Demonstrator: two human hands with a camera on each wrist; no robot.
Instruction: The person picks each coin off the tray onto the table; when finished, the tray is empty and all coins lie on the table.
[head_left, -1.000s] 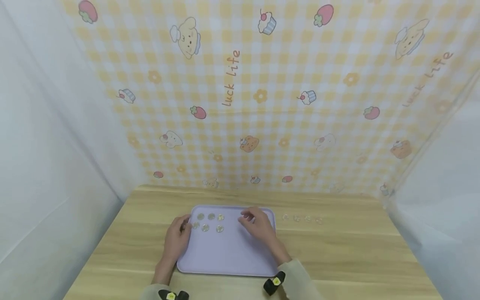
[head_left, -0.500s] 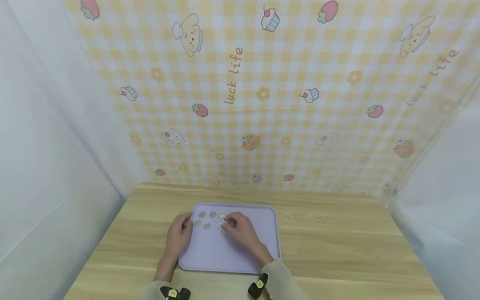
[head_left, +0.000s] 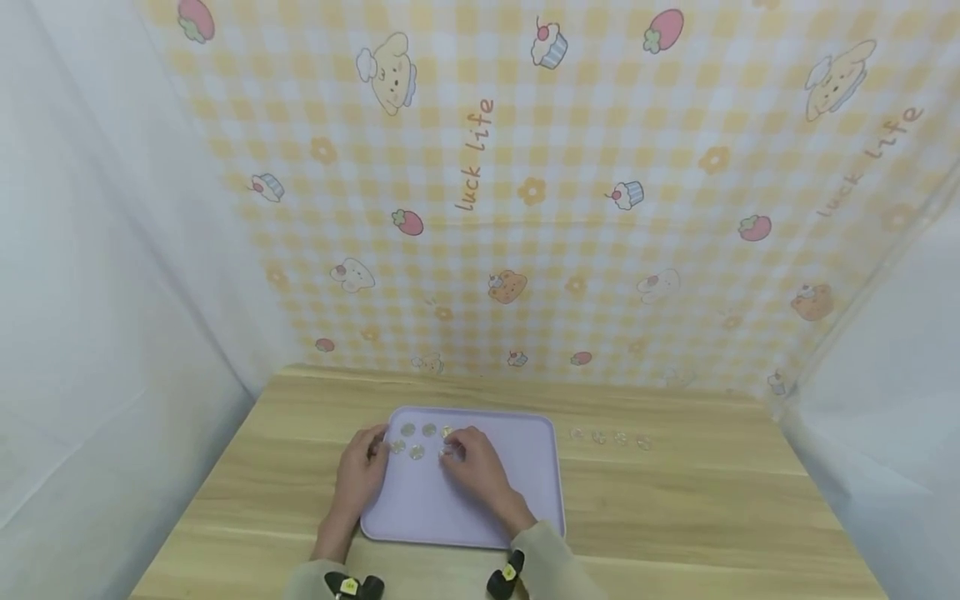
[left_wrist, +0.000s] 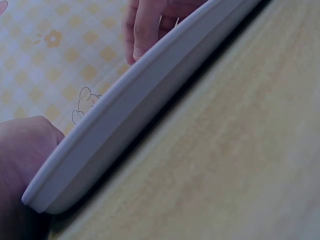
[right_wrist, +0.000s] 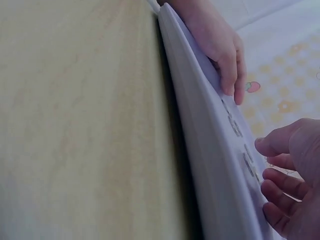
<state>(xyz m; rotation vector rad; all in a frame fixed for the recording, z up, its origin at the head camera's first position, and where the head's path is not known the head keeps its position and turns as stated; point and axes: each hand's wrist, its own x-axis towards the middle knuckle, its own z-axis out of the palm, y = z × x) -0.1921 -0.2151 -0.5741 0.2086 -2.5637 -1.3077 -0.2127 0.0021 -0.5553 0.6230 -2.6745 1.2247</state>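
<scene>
Two short rows of small, round, coin-like discs (head_left: 416, 452) lie at the far left of a lilac tray (head_left: 420, 508). My left hand (head_left: 358, 475) rests at the tray's left rim, its fingertips on or just over the edge. In the right wrist view that left hand (right_wrist: 217, 47) reaches over the rim near the discs. My right hand (head_left: 480, 468) is over the right end of the rows and partly hides two discs. Its thumb and fingers (right_wrist: 285, 185) stand apart with nothing seen between them in the right wrist view; contact with a disc cannot be told.
The tray stands on a wood-grain table (head_left: 675, 500). Several clear round discs (head_left: 621, 437) lie in a row on the table right of the tray. A yellow checked cloth (head_left: 525, 250) hangs behind, and white sheets (head_left: 112, 292) flank both sides.
My right hand has moved left across the tray to the discs, then shifted slightly. The left hand has stayed at the rim. The head view has shifted a little.
</scene>
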